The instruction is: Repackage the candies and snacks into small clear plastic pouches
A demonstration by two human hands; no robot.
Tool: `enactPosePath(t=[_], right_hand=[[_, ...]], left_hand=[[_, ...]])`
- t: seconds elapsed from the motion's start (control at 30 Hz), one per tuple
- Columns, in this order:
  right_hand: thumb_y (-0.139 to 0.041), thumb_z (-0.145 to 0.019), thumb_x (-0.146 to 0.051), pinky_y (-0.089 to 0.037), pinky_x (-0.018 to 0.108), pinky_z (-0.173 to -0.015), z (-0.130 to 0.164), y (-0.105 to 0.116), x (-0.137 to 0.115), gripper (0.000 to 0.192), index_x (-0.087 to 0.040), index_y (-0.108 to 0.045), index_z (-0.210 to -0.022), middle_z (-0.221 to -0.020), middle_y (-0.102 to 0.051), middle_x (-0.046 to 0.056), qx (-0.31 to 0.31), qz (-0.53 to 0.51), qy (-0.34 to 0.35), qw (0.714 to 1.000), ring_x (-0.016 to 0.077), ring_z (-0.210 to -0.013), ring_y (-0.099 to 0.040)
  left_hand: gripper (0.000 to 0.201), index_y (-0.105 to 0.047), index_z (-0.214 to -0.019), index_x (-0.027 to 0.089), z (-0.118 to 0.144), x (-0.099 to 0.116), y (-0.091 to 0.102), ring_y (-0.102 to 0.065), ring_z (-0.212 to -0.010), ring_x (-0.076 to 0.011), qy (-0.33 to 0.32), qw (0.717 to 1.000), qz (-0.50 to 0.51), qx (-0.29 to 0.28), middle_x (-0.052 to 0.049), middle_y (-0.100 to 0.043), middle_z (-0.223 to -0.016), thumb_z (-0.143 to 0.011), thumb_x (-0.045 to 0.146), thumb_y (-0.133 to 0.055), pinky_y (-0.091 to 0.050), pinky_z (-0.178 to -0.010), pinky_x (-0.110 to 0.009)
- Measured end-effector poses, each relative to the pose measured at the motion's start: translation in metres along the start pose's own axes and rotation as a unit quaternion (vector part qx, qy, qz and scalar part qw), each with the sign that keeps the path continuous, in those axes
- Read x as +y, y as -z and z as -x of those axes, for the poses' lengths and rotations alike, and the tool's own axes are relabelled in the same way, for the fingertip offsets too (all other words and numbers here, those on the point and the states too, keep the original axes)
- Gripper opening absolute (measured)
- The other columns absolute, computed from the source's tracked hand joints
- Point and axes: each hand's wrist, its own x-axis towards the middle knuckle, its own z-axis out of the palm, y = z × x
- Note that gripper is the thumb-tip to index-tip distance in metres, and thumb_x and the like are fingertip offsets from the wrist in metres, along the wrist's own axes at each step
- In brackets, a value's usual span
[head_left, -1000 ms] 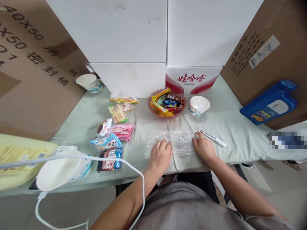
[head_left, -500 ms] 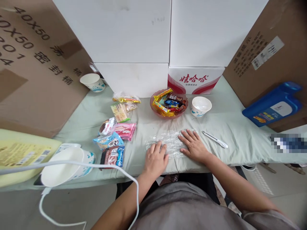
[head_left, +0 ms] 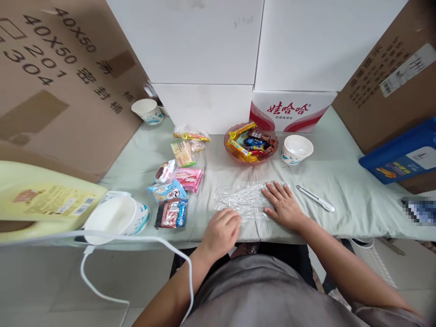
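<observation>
A crinkled sheet of clear plastic film [head_left: 247, 202] lies near the front edge of the cloth-covered table. My right hand [head_left: 284, 208] rests flat on its right end, fingers spread. At the film's near left edge, my left hand [head_left: 221, 231] is closed with its fingers curled down; whether the film's edge is between them is hidden. To the right of my right hand lies a white and grey capped pen or cutter [head_left: 315, 198]. Beyond the film stands a pink glass bowl [head_left: 235, 156] of wrapped snacks, with a white paper bowl [head_left: 295, 152] beside it.
Several wrapped snacks [head_left: 175, 190] lie in a column on the left. Paper bowls [head_left: 148, 112] stand back left and front left, near a yellow jug [head_left: 51, 200]. A white cable [head_left: 136, 235] crosses the front. White boxes [head_left: 207, 109], brown cartons [head_left: 68, 113] and a blue bottle [head_left: 398, 154] surround the table.
My left hand has gone from lying with fingers extended on the film to curled at its near left edge. My right hand stays flat on it. The camera view has shifted left.
</observation>
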Motion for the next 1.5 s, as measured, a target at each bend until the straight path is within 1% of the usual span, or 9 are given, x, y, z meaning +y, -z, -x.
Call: enactPosePath(t=[0.13,0.27,0.37,0.47,0.6,0.8,1.0,1.3,1.5], right_hand=[[-0.044,-0.094,-0.052,-0.018,0.053,-0.114,0.0,0.002,-0.001,0.063,-0.023,-0.036,-0.149,-0.157,-0.032,0.009,0.003,0.007,0.0,1.0,0.0318,-0.145,-0.02],[-0.044,-0.094,-0.053,-0.019,0.054,-0.114,0.0,0.003,-0.002,0.064,-0.022,-0.037,-0.149,-0.156,-0.032,0.009,-0.011,0.012,-0.003,1.0,0.0336,-0.144,-0.023],[-0.045,-0.093,-0.053,-0.018,0.054,-0.115,0.0,0.004,-0.003,0.064,-0.021,-0.037,-0.148,-0.156,-0.032,0.009,-0.016,0.011,-0.005,1.0,0.0336,-0.144,-0.023],[-0.045,-0.093,-0.052,-0.018,0.054,-0.115,-0.001,0.004,-0.004,0.063,-0.022,-0.038,-0.148,-0.156,-0.032,0.009,-0.015,0.003,-0.008,1.0,0.0336,-0.145,-0.022],[-0.046,-0.093,-0.053,-0.019,0.055,-0.114,0.0,0.008,-0.002,0.064,-0.022,-0.037,-0.148,-0.156,-0.032,0.009,-0.025,-0.008,-0.006,1.0,0.0339,-0.145,-0.022],[-0.048,-0.093,-0.053,-0.026,0.057,-0.111,0.026,0.027,0.019,0.058,-0.017,-0.051,-0.138,-0.15,-0.041,0.016,0.035,-0.028,-0.056,0.997,0.0353,-0.142,-0.026],[-0.064,-0.08,-0.062,-0.042,0.048,-0.103,0.062,0.038,0.017,0.063,-0.018,-0.06,-0.125,-0.132,-0.057,0.015,0.021,-0.161,0.088,0.983,0.0315,-0.126,-0.048],[-0.059,-0.09,-0.031,-0.047,0.045,-0.097,0.09,0.033,-0.001,0.026,-0.021,-0.064,-0.114,-0.122,-0.062,0.013,0.082,-0.183,0.067,0.977,0.0268,-0.118,-0.053],[-0.068,-0.079,-0.056,-0.047,0.05,-0.092,0.085,0.032,-0.012,0.066,-0.016,-0.053,-0.13,-0.121,-0.062,0.016,0.047,-0.175,0.074,0.981,0.0317,-0.112,-0.054]], left_hand=[[0.033,-0.061,-0.123,0.025,-0.028,0.005,-0.026,-0.045,-0.132,-0.03,-0.047,0.994,-0.006,-0.103,-0.009,-0.058,-0.134,-0.091,0.027,-0.052,-0.037,-0.11,-0.053],[0.05,-0.056,-0.132,0.022,-0.04,-0.021,-0.024,-0.021,-0.141,-0.0493,0.184,0.973,-0.132,-0.046,-0.017,-0.041,-0.149,-0.087,0.043,-0.059,-0.023,-0.106,-0.073],[0.048,-0.056,-0.13,0.011,-0.035,-0.035,-0.009,-0.024,-0.139,-0.0497,0.277,0.938,-0.201,0.046,-0.024,-0.037,-0.148,-0.088,0.035,-0.055,-0.027,-0.105,-0.07],[0.034,-0.062,-0.119,0.013,-0.027,-0.029,-0.004,-0.046,-0.127,-0.037,0.175,0.968,-0.168,0.065,-0.021,-0.053,-0.133,-0.091,0.026,-0.05,-0.04,-0.103,-0.054],[0.036,-0.062,-0.119,0.021,-0.02,-0.016,-0.013,-0.05,-0.124,-0.0321,-0.009,0.996,-0.078,-0.054,-0.012,-0.06,-0.126,-0.084,0.033,-0.063,-0.041,-0.105,-0.05],[0.035,-0.062,-0.115,0.017,0.002,-0.033,-0.008,-0.049,-0.126,-0.0317,-0.016,0.997,-0.067,-0.04,-0.013,-0.06,-0.125,-0.083,0.032,-0.066,-0.044,-0.105,-0.05],[0.018,-0.063,-0.101,0.016,0.021,-0.044,0.006,-0.055,-0.12,-0.0251,-0.079,0.996,-0.045,-0.009,-0.01,-0.066,-0.112,-0.088,0.012,-0.052,-0.05,-0.101,-0.043],[0.019,-0.062,-0.095,0.017,0.023,-0.055,0.026,-0.064,-0.105,-0.0197,-0.058,0.997,-0.045,0.009,-0.007,-0.069,-0.1,-0.09,0.01,-0.045,-0.053,-0.093,-0.036],[0.019,-0.063,-0.092,0.017,0.007,-0.05,0.021,-0.066,-0.076,-0.0177,-0.017,0.994,-0.099,0.038,-0.004,-0.07,-0.083,-0.094,0.02,-0.045,-0.053,-0.074,-0.031]])
